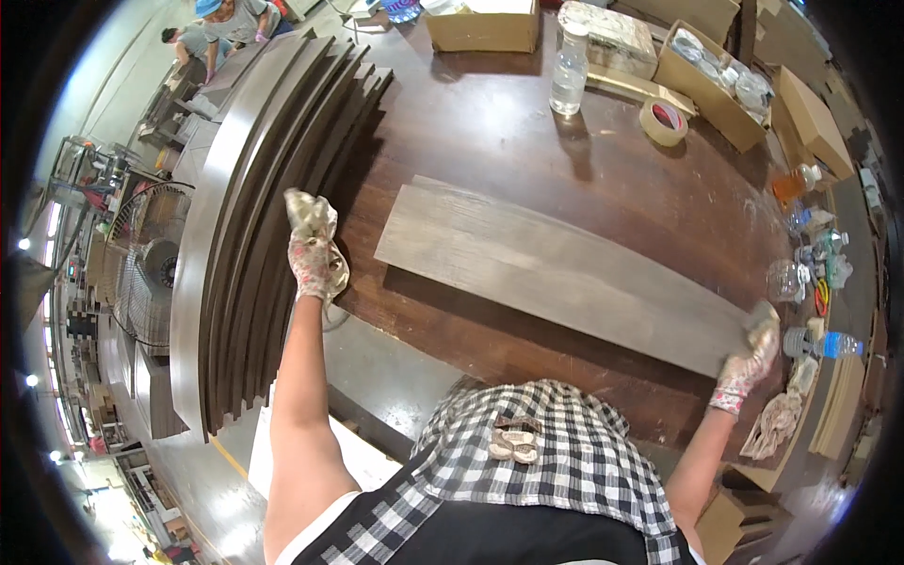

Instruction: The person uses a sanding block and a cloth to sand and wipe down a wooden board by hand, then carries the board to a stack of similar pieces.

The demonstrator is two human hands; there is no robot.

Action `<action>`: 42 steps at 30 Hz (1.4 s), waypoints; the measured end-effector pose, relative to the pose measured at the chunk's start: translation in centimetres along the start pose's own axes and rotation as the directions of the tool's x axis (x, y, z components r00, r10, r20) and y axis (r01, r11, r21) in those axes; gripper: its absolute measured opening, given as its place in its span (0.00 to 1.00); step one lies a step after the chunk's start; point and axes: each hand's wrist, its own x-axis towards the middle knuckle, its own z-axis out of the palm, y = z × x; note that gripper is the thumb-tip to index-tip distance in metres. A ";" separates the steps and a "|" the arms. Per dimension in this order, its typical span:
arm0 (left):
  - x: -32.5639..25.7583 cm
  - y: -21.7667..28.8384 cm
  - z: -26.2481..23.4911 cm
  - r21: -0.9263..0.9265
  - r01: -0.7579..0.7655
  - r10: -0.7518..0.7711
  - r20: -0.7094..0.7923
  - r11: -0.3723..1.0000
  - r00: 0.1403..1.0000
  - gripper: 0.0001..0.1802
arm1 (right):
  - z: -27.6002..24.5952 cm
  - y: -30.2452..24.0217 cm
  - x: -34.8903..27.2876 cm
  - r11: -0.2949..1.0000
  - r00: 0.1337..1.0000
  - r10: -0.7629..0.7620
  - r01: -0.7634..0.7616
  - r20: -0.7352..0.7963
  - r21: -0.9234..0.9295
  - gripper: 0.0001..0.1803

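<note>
A long grey-brown wooden board [546,268] lies slantwise across the dark brown table [471,122]. At its right end is my right hand [750,356], in a flower-patterned glove, with the fingers closed round the end of the board; the fingertips are slightly blurred. My left hand [311,261], gloved alike, is closed on a crumpled pale cloth [320,221]. It is beside a tall row of similar dark boards [245,226] on the left, apart from the board on the table. The cloth hides most of the left fingers.
A clear bottle [568,75], a tape roll [663,122] and cardboard boxes [482,28] stand along the far side. Several plastic bottles [838,346] and a crumpled glove [774,426] line the right edge. A large fan [151,264] stands left; two people [231,24] are far left.
</note>
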 end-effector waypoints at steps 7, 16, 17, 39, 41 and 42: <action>-7.4 2.7 3.8 0.754 -0.573 0.365 0.459 0.323 0.810 0.16 | 2.6 -11.1 -6.8 0.509 0.540 0.164 -0.763 0.826 0.398 0.36; -14.9 0.2 0.6 -0.223 0.343 -0.218 0.443 0.913 0.869 0.25 | 1.0 -7.2 -10.3 0.216 0.263 0.142 -0.949 0.954 0.229 0.33; -14.2 0.0 0.1 -0.093 0.204 -0.143 0.444 0.975 0.885 0.26 | 1.1 -7.1 -10.4 0.216 0.256 0.133 -0.950 0.958 0.224 0.33; -27.7 -3.1 -22.5 -0.416 -0.172 -0.125 -0.595 0.893 0.794 0.27 | 18.4 -37.1 -5.6 0.647 0.019 -0.613 -0.561 0.790 0.516 0.28; -29.2 -4.4 -26.8 -0.413 -0.177 -0.213 -0.736 0.893 0.642 0.26 | 20.0 -42.6 -7.9 0.674 -0.209 -0.583 -0.664 0.785 0.324 0.25; -29.5 -3.1 -27.9 -0.364 -0.184 -0.171 -0.751 0.913 0.638 0.27 | 21.6 -44.1 -9.2 0.634 -0.278 -0.649 -0.711 0.708 0.303 0.25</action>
